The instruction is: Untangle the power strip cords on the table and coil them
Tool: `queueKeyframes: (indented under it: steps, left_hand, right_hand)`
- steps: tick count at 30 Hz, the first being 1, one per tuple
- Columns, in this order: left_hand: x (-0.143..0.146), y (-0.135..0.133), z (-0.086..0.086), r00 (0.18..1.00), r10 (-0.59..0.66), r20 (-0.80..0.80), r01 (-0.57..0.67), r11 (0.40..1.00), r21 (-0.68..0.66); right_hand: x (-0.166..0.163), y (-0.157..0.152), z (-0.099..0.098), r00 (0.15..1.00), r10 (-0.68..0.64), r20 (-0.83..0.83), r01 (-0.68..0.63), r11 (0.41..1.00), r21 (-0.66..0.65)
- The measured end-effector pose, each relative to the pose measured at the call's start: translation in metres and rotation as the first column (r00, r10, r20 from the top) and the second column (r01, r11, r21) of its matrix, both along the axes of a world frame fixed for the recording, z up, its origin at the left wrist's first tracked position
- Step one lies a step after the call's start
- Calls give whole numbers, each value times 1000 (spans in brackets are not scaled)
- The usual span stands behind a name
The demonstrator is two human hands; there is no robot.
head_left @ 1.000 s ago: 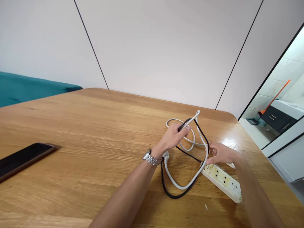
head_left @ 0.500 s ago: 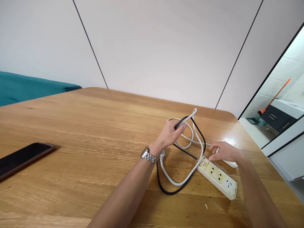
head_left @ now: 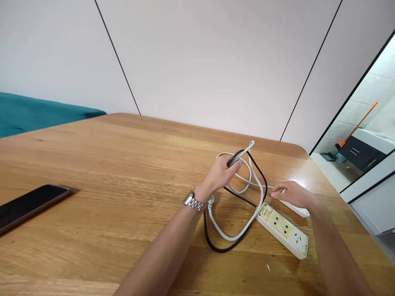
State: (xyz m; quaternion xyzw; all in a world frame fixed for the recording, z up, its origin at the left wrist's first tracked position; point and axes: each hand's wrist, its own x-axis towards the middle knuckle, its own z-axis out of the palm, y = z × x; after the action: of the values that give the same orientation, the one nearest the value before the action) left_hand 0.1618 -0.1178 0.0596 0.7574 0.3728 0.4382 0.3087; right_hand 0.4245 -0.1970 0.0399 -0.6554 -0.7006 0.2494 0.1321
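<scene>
My left hand (head_left: 224,170), with a metal watch (head_left: 194,201) on its wrist, is closed around a bundle of cords. A thick white cord (head_left: 226,236) and a black cord (head_left: 212,246) loop out of it to the table. The white plug (head_left: 210,201) hangs beside that wrist. Joined to these loops is a yellowed white power strip (head_left: 282,230) lying face up. A second white strip (head_left: 296,209) lies behind it, partly hidden under my right hand (head_left: 291,193). That hand's fingers are loosely bent and apart near the thin white cord (head_left: 257,185).
A dark phone (head_left: 31,205) lies at the left of the wooden table (head_left: 123,172). A small white scrap (head_left: 268,267) is near the front. Behind stands a pale panelled wall (head_left: 200,61), with a teal seat (head_left: 46,111) at left. An open doorway is at right.
My right hand has moved slightly away from the yellowed strip, its fingers straightening, and more of the second strip shows. My left hand keeps its hold on the cords, nearly still.
</scene>
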Motion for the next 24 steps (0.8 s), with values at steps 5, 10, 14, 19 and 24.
queueKeyframes:
  steps: [5,10,14,19,24]
  left_hand:
    - [0,0,0,1000,2,3,-2,1000,-22]
    - [1,-2,2,1000,-12,-9,12,1000,-1]
    - [1,-3,2,1000,-24,-12,24,1000,-4]
    - [1,-4,2,999,-46,-11,46,999,26]
    - [3,-4,2,997,-76,-23,77,995,66]
  right_hand:
    - [-16,2,-3,995,73,-64,-69,996,62]
    - [-37,5,-4,984,63,-165,-36,986,165]
    - [-49,4,-4,966,71,-250,-17,977,212]
    - [-55,4,-11,933,60,-355,1,986,170]
    - [-70,1,-15,859,68,-507,-71,997,13]
